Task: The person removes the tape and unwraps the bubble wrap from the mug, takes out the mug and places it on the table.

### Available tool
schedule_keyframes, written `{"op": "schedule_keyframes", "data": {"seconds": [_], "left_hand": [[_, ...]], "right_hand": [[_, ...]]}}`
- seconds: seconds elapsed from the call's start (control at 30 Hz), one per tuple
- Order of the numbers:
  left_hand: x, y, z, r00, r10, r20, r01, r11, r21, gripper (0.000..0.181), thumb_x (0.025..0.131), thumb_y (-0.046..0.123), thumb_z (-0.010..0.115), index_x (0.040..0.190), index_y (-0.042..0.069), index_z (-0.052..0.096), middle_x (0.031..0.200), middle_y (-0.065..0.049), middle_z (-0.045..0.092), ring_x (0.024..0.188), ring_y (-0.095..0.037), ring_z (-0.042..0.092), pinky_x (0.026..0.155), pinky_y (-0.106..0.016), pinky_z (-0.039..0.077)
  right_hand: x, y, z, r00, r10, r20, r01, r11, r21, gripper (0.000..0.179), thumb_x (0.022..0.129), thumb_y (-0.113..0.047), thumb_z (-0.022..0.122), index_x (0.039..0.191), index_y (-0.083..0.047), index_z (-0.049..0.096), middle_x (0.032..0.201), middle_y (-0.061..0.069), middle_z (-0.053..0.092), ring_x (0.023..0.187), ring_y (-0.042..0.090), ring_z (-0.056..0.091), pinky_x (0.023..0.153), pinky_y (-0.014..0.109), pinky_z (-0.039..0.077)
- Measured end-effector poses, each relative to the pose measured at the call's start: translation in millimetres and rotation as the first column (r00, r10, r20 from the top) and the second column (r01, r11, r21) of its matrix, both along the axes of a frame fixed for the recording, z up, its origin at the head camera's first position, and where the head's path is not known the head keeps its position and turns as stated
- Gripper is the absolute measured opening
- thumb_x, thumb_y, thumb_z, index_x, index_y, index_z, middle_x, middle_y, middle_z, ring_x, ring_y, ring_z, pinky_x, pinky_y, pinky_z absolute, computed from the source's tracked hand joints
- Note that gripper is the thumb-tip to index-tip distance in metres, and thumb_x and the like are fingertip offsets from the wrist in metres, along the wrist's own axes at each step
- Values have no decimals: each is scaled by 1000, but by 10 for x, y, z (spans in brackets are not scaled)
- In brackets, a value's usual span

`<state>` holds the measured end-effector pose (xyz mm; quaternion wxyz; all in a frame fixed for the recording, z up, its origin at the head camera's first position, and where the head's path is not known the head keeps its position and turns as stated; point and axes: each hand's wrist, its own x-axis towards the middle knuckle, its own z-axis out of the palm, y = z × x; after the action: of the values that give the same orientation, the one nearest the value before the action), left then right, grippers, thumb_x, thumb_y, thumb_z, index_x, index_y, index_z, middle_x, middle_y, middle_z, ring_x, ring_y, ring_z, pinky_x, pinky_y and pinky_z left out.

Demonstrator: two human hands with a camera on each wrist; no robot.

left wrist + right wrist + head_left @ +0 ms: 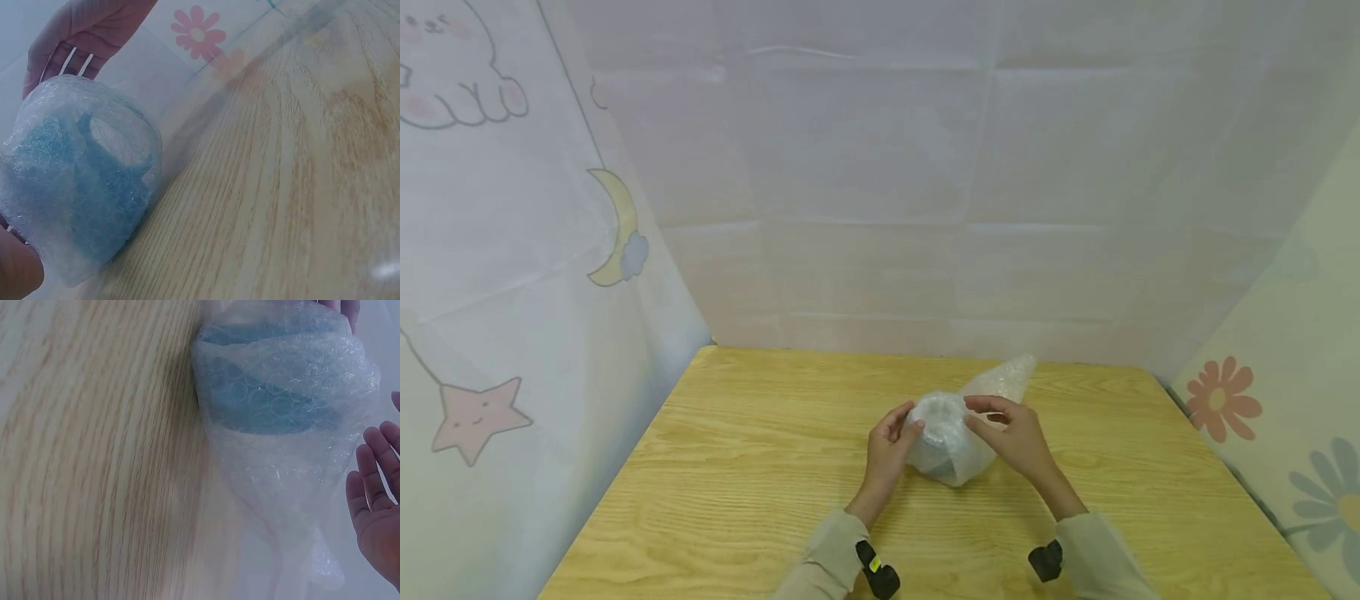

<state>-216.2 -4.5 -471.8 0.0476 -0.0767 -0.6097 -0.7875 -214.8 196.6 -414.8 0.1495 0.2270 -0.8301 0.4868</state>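
Observation:
A rounded blue thing wrapped in bubble wrap [942,454] rests on the table; the wrap blurs its kind. The top of the bundle is dented in, and a loose tail of bubble wrap [1009,377] trails to the back right. My left hand [887,446] is at its left side, thumb and fingers spread against the upper edge. On the other side my right hand [1017,435] hovers by the upper right edge, fingers loosely bent. The right wrist view shows that right hand [378,494] beside the wrap, its palm uncovered and holding nothing.
The wooden table [760,467] extends around the bundle. A pale sheet [865,183] hangs behind it, and printed sheets with a star [478,417] and flowers [1223,400] stand at the sides. Black wrist cameras [877,571] sit at both cuffs.

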Motion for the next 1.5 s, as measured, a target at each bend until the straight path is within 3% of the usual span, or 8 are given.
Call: {"op": "schedule_keyframes", "data": {"seconds": [0.27, 0.57, 1.07, 1.23, 1.5], "left_hand": [[-152, 54, -281, 999, 30, -22, -30, 999, -12, 40, 94, 6, 63, 131, -8, 54, 134, -20, 54, 127, -31, 48, 98, -25, 42], [23, 40, 22, 1000, 9, -28, -10, 999, -49, 38, 94, 0, 60, 129, -12, 53, 133, -25, 53, 128, -35, 46, 103, -36, 39], [9, 28, -1, 999, 14, -33, -16, 999, -47, 38, 94, 1, 61, 130, -11, 53, 133, -24, 53, 127, -34, 47, 101, -32, 41], [18, 28, 15, 999, 23, -35, -25, 998, -52, 38, 94, 1, 60, 129, -11, 53, 133, -24, 53, 127, -35, 47, 102, -36, 40], [29, 34, 33, 997, 44, -58, -47, 998, -52, 36, 93, -1, 61, 127, -12, 55, 131, -25, 55, 126, -36, 48, 103, -42, 39]], "right_hand": [[28, -53, 6, 1000, 20, 15, -21, 1000, 22, 27, 87, -2, 71, 112, 6, 67, 107, 22, 67, 98, 39, 63, 83, 58, 49], [-223, 61, -352, 999, 31, -21, -29, 995, 96, 28, 87, -14, 74, 113, -4, 70, 108, 5, 70, 98, 22, 65, 83, 49, 51], [-280, 51, -292, 994, 100, -44, -93, 985, 144, 17, 92, -9, 68, 107, -4, 72, 104, 4, 71, 97, 27, 65, 83, 58, 50], [-281, 40, -272, 993, 94, -65, -82, 982, 167, 14, 89, -4, 69, 100, -10, 75, 101, 1, 72, 96, 25, 66, 82, 55, 52], [-270, -8, -219, 988, 73, -133, -41, 972, 231, 13, 83, 0, 73, 94, -7, 77, 96, 1, 72, 92, 24, 68, 77, 45, 55]]}}
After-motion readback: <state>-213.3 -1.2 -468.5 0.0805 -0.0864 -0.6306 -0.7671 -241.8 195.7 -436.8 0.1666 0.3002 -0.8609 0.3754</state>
